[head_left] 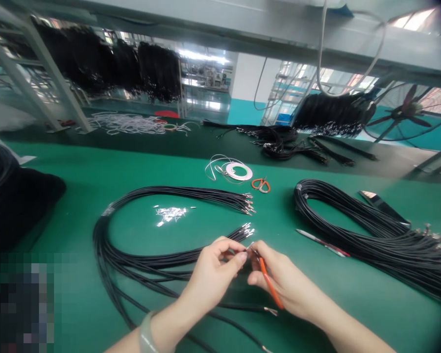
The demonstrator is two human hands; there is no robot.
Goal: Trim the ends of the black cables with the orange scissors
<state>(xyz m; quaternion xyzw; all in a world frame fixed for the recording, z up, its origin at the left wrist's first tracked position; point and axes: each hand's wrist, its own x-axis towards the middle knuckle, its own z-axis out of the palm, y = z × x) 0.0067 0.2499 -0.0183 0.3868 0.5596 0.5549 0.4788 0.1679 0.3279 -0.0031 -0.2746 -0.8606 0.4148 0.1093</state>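
At the lower centre, my left hand (218,262) pinches the end of a black cable from the bundle. My right hand (275,274) is closed on an orange-handled tool (268,283), whose tip meets the cable end by my left fingertips. The tool's jaws are too small to make out. The black cable bundle (105,240) curves round to the left, tied near its bend, with bare metal ends pointing right. Two loose cable ends (270,310) lie below my hands. Small white pieces (171,214) are heaped inside the curve.
Behind lie a white tape roll (239,171) and orange scissors (260,185). To the right are a second cable coil (353,235), a pen (321,241) and a dark flat blade-like object (385,208). A dark pile (33,206) stands left; white strips (132,123) lie at the back.
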